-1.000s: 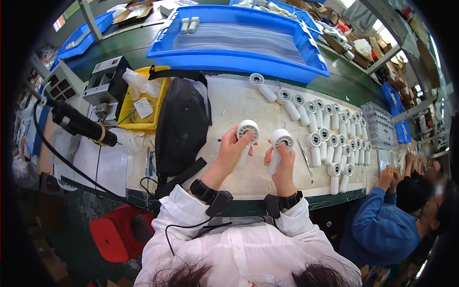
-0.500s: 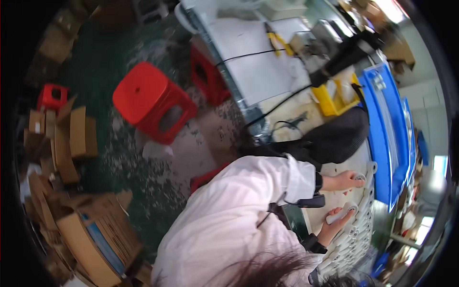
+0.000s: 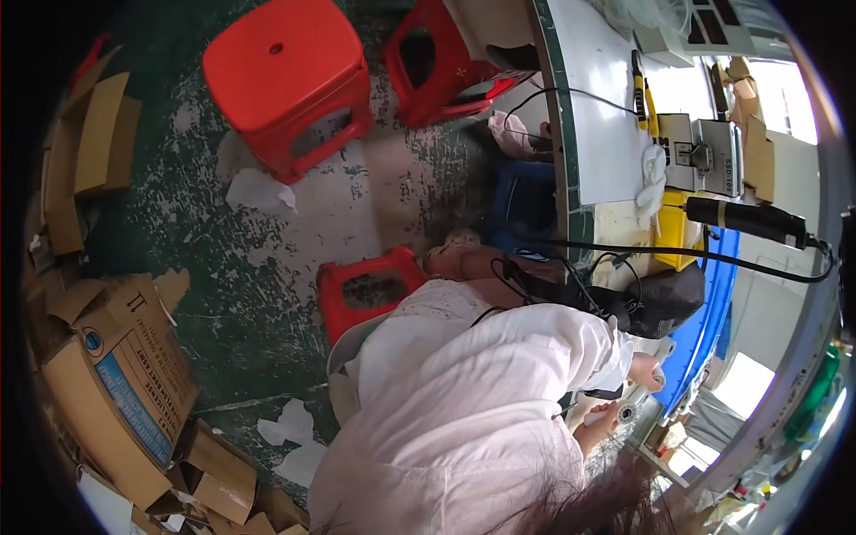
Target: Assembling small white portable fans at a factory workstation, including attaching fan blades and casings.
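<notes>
Both of my hands are at the right of the view, beyond my light sleeve. My left hand, the upper one, is closed around a white cylinder whose round end shows. Just below it, my right hand grips another white cylinder, with its ringed end facing outward. The two pieces are held apart. A long blue tray lies beyond my hands. My sleeve and hair hide much of the worktop near them.
A black handheld tool hangs on its cable over the bench beside a yellow bin. A black mesh-covered object sits near my left arm. Red stools stand on the floor, and opened cardboard boxes lie at left.
The view has swung, so the bench and hands appear shifted and the rows of white cylinders are mostly out of sight. Both hands still hold their cylinders.
</notes>
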Demonstrator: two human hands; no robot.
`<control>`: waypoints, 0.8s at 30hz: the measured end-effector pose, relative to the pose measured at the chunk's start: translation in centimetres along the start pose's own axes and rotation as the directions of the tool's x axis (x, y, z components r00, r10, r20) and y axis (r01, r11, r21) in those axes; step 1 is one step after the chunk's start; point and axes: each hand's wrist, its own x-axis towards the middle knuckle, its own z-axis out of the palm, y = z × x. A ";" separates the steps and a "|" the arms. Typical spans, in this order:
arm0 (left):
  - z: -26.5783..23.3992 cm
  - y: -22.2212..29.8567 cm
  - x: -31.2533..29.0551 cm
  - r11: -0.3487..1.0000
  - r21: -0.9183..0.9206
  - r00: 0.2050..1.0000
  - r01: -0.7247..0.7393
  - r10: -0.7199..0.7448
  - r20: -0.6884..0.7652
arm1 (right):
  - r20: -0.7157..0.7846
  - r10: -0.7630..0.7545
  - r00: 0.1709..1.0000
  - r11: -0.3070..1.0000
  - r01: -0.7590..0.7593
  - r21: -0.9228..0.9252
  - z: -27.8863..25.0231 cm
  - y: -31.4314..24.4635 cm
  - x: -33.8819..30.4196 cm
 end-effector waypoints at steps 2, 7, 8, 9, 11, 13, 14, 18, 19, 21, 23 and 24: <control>0.0 -0.2 -0.2 1.000 0.002 1.000 -0.006 0.006 0.014 | -0.005 -0.003 1.000 1.000 0.003 -0.016 -0.3 0.0 -0.5; -0.3 0.7 -0.2 1.000 0.031 0.997 0.000 -0.003 0.082 | -0.024 0.046 0.999 0.999 -0.046 0.006 0.0 0.3 -1.9; -0.5 0.7 -0.1 0.999 0.034 0.995 0.005 -0.008 0.097 | -0.022 0.070 0.997 0.997 -0.069 0.022 0.0 0.5 -2.0; -0.5 0.6 -0.1 0.999 0.043 0.995 0.010 -0.014 0.103 | -0.026 0.074 0.997 0.997 -0.073 0.033 0.1 0.6 -1.9; -0.6 0.4 -0.1 0.999 0.046 0.998 0.006 -0.009 0.060 | -0.005 0.057 0.998 0.997 -0.057 0.048 0.1 0.9 -1.7; -0.7 0.4 0.0 0.998 0.058 0.999 0.010 -0.013 0.044 | 0.003 0.053 0.999 0.996 -0.053 0.068 0.6 0.6 -1.8; -0.8 0.5 0.1 0.997 0.073 0.998 0.026 -0.030 0.053 | -0.018 0.074 0.997 0.996 -0.072 0.053 0.8 0.5 -2.0; -0.7 0.7 0.1 0.992 0.108 0.995 0.059 -0.067 0.074 | -0.060 0.124 0.991 0.991 -0.121 0.049 0.9 -0.3 -2.5; -0.5 0.7 0.0 0.993 0.103 0.995 0.054 -0.062 0.075 | -0.058 0.127 0.990 0.990 -0.124 0.060 0.7 -0.5 -2.5; -0.1 0.4 -0.1 0.993 0.098 0.995 0.059 -0.067 0.080 | -0.062 0.139 0.988 0.988 -0.135 0.075 0.4 -0.1 -2.5; -0.3 0.5 0.0 0.991 0.118 0.994 0.070 -0.079 0.077 | -0.017 0.127 0.992 0.989 -0.125 0.078 0.6 -0.2 -2.1; -0.2 0.1 -0.1 0.990 0.123 0.993 0.076 -0.086 0.075 | 0.005 0.122 0.993 0.990 -0.122 0.076 0.4 0.1 -2.0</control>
